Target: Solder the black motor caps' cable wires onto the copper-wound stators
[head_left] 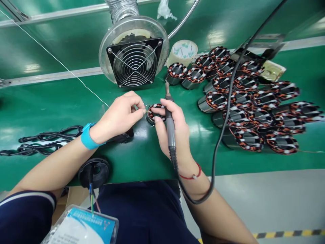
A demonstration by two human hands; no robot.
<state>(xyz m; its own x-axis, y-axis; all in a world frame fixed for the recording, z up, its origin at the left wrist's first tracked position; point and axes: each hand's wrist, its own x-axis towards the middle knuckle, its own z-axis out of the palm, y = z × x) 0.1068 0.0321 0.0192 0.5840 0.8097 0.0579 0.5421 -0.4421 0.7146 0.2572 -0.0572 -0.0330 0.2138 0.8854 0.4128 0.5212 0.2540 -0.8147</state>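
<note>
My left hand (124,112), a blue band at its wrist, is closed in a pinch on a thin wire (147,111) at the edge of a motor stator (150,118). The stator stands on the green bench with copper windings round its rim, partly covered by my fingers. My right hand (175,130) holds a soldering iron (170,130) against the palm side, its tip pointing up and away from me. The index finger and thumb of that hand reach to the same stator. A thin pale strand (76,78) runs from the upper left down behind my left hand.
Several wound stators (245,115) crowd the right side. A round fan (134,64) with a duct stands at the back, beside a tape roll (184,52). Coiled black cables (48,137) and a black round part (94,172) lie left. The iron's cord (223,132) loops over my right forearm.
</note>
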